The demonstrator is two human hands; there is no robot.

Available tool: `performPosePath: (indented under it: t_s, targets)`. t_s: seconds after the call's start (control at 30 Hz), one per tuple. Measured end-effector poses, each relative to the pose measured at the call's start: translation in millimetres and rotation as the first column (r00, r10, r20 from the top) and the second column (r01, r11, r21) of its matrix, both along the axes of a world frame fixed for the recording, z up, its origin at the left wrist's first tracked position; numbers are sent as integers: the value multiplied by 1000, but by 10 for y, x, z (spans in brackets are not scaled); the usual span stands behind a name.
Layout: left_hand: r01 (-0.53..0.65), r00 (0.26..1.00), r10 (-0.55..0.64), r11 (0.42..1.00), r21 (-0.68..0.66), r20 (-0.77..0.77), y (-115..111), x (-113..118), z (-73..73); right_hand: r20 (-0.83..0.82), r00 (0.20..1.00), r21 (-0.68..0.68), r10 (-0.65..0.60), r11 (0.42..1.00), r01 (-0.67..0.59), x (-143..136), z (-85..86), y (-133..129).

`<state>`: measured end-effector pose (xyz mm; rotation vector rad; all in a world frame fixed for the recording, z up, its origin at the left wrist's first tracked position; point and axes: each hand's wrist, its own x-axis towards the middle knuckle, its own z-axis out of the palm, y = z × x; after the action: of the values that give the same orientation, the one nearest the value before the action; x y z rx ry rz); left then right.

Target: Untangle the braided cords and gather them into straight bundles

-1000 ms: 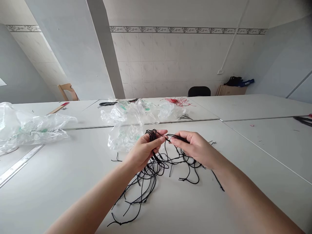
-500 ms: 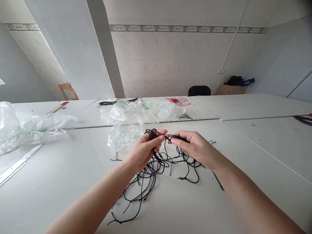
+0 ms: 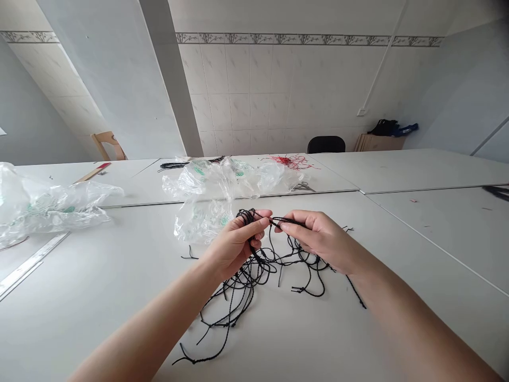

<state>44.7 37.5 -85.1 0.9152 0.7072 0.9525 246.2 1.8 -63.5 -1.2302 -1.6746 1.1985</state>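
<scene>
Thin black braided cords (image 3: 248, 281) with knotted ends lie in loose loops on the white table (image 3: 397, 254), beneath both hands. My left hand (image 3: 240, 236) is closed on a bundle of these cords, with several loops over its fingers and a strand pinched between thumb and forefinger. Just to the right, my right hand (image 3: 312, 228) pinches several cord strands together near their tips. The fingertips of the two hands almost meet, and strands run between them. The strand ends at the pinch are too small to make out.
A crumpled clear plastic bag (image 3: 207, 212) lies beyond my hands, another bag (image 3: 51, 207) at the left. Farther back are red cords (image 3: 290, 161), scissors (image 3: 304, 186) and a black cord bundle (image 3: 173, 165). A metal ruler (image 3: 34, 265) lies at the left. A black chair (image 3: 326, 144) stands behind.
The fingertips have come slightly closer together at the pinched strands. The view has tilted down a little, and both hands keep their hold on the black cords.
</scene>
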Motion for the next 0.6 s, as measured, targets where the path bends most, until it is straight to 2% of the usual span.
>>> performPosePath:
  t_s: [0.4,0.5,0.6]
  targets:
    - [1,1000,-1,1000,26,-1,-20,7,17,-25,1000,-10,-15,1000,15,-6,-23,5]
    - [-20,1000,20,1000,7,19,-14,-15,37,-167,985,-7,-39,999,38,-14,-60,35]
    - [-29,1000,29,1000,8,3,-15,-30,39,-375,924,-48,-74,997,60,-30,-106,88]
